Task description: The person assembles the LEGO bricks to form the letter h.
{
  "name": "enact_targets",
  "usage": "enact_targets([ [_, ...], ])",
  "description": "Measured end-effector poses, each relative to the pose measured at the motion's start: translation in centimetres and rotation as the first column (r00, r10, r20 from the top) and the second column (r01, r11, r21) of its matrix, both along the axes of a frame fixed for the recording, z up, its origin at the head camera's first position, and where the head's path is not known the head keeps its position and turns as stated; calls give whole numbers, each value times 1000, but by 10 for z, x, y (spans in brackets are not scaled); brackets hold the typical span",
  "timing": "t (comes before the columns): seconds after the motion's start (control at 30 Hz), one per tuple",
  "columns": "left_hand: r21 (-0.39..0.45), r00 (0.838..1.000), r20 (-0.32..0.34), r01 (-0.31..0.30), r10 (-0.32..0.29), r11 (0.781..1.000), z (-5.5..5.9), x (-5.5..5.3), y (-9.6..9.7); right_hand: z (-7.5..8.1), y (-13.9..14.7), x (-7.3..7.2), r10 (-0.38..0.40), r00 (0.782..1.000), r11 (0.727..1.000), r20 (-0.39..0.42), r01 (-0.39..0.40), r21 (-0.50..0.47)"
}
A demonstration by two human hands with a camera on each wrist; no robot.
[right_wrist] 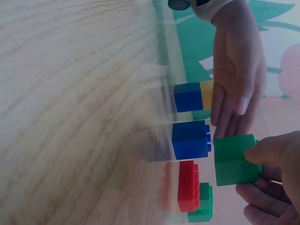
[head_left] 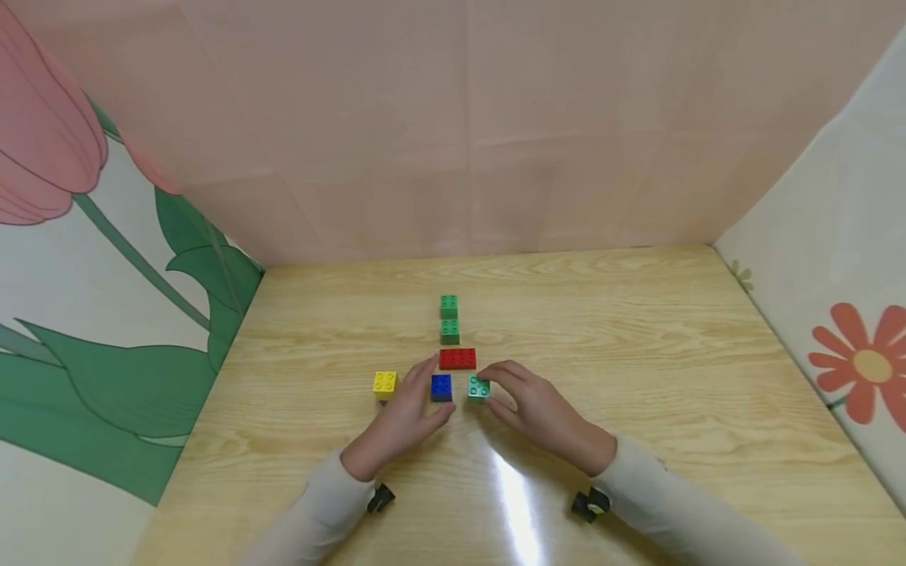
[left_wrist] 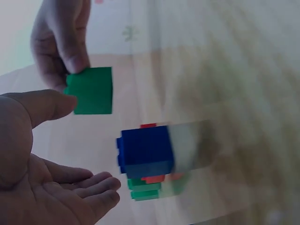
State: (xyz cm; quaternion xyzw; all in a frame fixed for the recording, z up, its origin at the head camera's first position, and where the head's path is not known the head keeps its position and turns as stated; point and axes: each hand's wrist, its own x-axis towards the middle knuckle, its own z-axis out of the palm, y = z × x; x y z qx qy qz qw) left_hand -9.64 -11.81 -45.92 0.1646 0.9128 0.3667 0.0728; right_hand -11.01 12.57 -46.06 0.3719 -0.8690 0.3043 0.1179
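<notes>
My right hand (head_left: 541, 413) pinches a green building brick (head_left: 478, 388) between thumb and fingers. In the right wrist view that green brick (right_wrist: 236, 160) is held above the tabletop. A loose blue brick (head_left: 441, 387) stands on the table just left of it, studs up. My left hand (head_left: 405, 417) is beside this blue brick, thumb and fingers spread and holding nothing. In the left wrist view the blue brick (left_wrist: 146, 151) lies beyond the left fingertips. Left of that hand, a yellow brick (head_left: 385, 383) sits on top of another blue brick (right_wrist: 188, 97).
Behind the loose blue brick lies a long red brick (head_left: 457, 359). Farther back stand a green brick (head_left: 449, 332) and another green brick (head_left: 449, 306) in line. The wooden table (head_left: 602, 330) meets a pink cloth backdrop (head_left: 467, 141) and flowered side panels.
</notes>
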Motion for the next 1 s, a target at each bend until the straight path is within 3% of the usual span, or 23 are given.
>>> enact_targets([
  [0.37,-19,1000,-18,-10,9,1000,-15,4,1,-3,0,-1,-16,1000,1000,1,16,6],
  [0.67,-68,999,30,-26,29,997,-19,3,1,-5,0,-1,-29,999,999,19,29,18],
  [1.0,-79,999,4,-41,41,996,-20,1,3,-5,-1,-2,-24,1000,1000,13,24,14],
])
